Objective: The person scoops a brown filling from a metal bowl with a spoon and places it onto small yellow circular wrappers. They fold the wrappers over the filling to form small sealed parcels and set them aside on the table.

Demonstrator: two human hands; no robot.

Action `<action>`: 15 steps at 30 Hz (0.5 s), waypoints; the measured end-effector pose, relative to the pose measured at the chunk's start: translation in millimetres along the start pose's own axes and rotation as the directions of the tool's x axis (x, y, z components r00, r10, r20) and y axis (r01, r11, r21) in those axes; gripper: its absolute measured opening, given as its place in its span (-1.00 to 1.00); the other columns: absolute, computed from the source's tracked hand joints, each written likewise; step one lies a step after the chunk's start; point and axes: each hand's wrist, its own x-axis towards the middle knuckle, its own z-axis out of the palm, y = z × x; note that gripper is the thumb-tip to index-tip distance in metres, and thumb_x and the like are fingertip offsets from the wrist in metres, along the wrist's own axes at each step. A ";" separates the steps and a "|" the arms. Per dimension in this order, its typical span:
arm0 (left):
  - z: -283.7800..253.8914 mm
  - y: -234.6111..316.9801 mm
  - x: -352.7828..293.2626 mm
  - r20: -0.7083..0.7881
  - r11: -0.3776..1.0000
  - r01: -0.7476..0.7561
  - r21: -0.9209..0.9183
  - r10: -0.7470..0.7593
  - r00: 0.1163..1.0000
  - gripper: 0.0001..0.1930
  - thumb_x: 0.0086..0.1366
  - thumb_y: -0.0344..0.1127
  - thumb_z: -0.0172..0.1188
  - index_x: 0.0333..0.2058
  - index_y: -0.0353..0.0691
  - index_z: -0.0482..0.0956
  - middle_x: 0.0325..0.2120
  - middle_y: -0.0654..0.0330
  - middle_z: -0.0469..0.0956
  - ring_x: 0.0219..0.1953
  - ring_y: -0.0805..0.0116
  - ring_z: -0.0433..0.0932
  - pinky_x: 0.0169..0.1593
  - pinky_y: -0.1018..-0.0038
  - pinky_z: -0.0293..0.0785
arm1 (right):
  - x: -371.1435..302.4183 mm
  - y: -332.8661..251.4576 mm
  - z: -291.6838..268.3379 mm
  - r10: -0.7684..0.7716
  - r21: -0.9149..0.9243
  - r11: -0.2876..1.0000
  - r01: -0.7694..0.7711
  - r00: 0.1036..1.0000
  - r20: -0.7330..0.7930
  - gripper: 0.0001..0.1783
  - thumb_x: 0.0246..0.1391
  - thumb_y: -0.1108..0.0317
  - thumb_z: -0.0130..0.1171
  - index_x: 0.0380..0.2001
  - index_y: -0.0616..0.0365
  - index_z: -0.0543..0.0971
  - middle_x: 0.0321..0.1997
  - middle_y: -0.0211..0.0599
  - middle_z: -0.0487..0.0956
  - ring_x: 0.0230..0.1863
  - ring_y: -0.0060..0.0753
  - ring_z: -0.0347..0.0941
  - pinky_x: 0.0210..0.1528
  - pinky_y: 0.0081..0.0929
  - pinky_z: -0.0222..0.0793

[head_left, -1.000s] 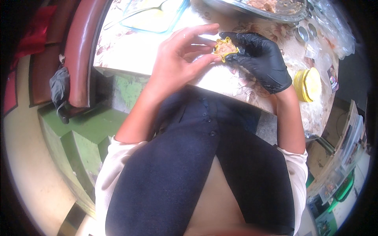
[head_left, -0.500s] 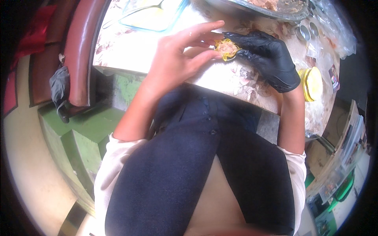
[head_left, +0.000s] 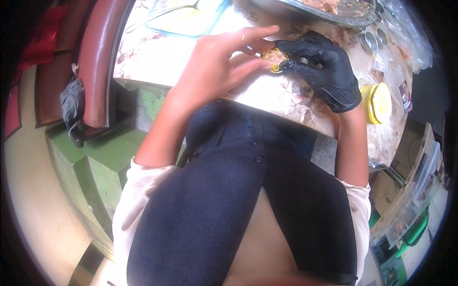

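The dumpling sits at upper centre of the frame, above the bench, pinched between both hands: the bare left hand on its left side, the black-gloved right hand on its right. It looks light and soft, its thin yellow wrapper frilled at the rim and easily torn, its pink filling moist and probably a little slippery. Light fingertip pressure low on the sides should suit it; squeezing hard could push filling out over the rim.
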 end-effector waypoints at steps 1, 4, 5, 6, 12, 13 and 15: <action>0.4 -0.3 0.0 -0.029 1.000 -0.021 0.015 0.021 0.999 -0.40 0.14 -0.40 0.51 0.20 -0.09 0.61 -0.09 0.13 0.74 -0.09 0.35 0.73 -0.01 0.38 0.70 | 0.2 -1.0 -0.4 0.021 0.027 0.999 -0.021 1.000 0.000 -0.60 0.03 0.26 0.50 -0.03 0.09 0.75 -0.18 -0.30 0.74 -0.30 -0.47 0.64 -0.23 -0.48 0.56; 2.0 -0.5 0.0 -0.078 0.998 -0.052 0.043 0.055 0.995 -0.39 0.13 -0.40 0.51 0.20 -0.12 0.59 -0.11 0.14 0.73 -0.10 0.35 0.73 -0.01 0.39 0.70 | 0.8 -2.3 -0.8 -0.024 -0.010 1.000 0.024 0.999 -0.027 -0.60 0.01 0.23 0.51 -0.06 0.08 0.76 -0.13 -0.28 0.73 -0.24 -0.42 0.67 -0.18 -0.45 0.57; 2.4 -0.3 -0.1 -0.085 0.999 -0.038 0.019 0.039 0.996 -0.38 0.13 -0.41 0.51 0.21 -0.13 0.59 -0.12 0.14 0.73 -0.11 0.35 0.73 -0.01 0.39 0.70 | 0.9 -2.4 -1.0 -0.043 -0.043 0.998 0.042 0.998 -0.042 -0.60 0.00 0.22 0.52 -0.07 0.07 0.76 -0.12 -0.27 0.73 -0.23 -0.41 0.67 -0.16 -0.44 0.57; 2.4 0.0 -0.3 -0.086 1.000 -0.017 0.004 0.017 0.996 -0.37 0.13 -0.41 0.51 0.21 -0.14 0.58 -0.13 0.14 0.73 -0.11 0.35 0.73 -0.01 0.39 0.70 | 0.4 -2.7 -0.9 -0.038 -0.044 0.998 0.036 0.999 -0.036 -0.60 -0.01 0.22 0.53 -0.07 0.07 0.76 -0.12 -0.27 0.73 -0.22 -0.40 0.67 -0.15 -0.43 0.57; 0.3 4.3 0.2 -0.042 0.998 0.051 -0.038 -0.053 0.998 -0.31 0.12 -0.39 0.53 0.26 -0.14 0.52 -0.14 0.11 0.73 -0.12 0.35 0.73 -0.02 0.39 0.68 | -3.4 -3.0 -0.2 0.026 -0.035 0.999 -0.028 0.999 -0.033 -0.56 -0.04 0.19 0.54 -0.05 0.02 0.76 -0.12 -0.26 0.72 -0.15 -0.30 0.67 -0.08 -0.37 0.57; -0.2 4.7 0.8 -0.028 0.997 0.068 -0.023 -0.068 0.997 -0.30 0.11 -0.38 0.53 0.26 -0.13 0.52 -0.15 0.12 0.73 -0.12 0.35 0.74 -0.02 0.40 0.67 | -3.2 -2.2 0.5 0.002 -0.062 0.998 -0.004 0.999 -0.044 -0.55 -0.04 0.18 0.54 -0.04 0.01 0.75 -0.11 -0.27 0.72 -0.14 -0.29 0.66 -0.07 -0.36 0.57; -1.2 5.3 2.2 -0.006 0.996 0.085 0.016 -0.085 0.996 -0.29 0.11 -0.36 0.54 0.27 -0.12 0.52 -0.16 0.14 0.74 -0.13 0.33 0.74 -0.03 0.40 0.65 | -2.8 0.3 2.6 -0.050 -0.072 0.996 0.043 0.995 -0.089 -0.57 -0.03 0.16 0.52 -0.04 -0.03 0.76 -0.11 -0.28 0.71 -0.11 -0.26 0.65 -0.06 -0.33 0.56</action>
